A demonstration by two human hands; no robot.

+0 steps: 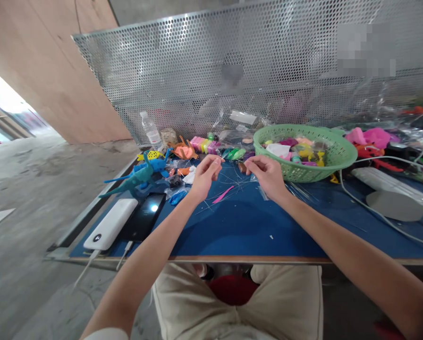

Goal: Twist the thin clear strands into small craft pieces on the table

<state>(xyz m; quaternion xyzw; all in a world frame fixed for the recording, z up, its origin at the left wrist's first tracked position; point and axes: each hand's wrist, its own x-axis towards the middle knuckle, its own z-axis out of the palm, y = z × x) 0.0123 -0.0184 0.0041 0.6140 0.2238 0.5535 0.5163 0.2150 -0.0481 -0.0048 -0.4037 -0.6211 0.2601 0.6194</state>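
Note:
Above the blue tabletop, my left hand is closed in a pinch, thumb against the fingers. Facing it, a short gap away, my right hand pinches too. Whatever lies between the fingertips of either hand is too small to make out. A small brown piece shows just beside my right fingertips. Below and between the hands, several thin wires lie scattered on the table, with a pink plastic tool that has a narrow tip among them.
A green basket of colourful soft pieces stands right of my right hand. Blue dinosaur-like figures, a phone and a white power bank are at the left. A bottle stands by the perforated metal panel. Cables cross the right side.

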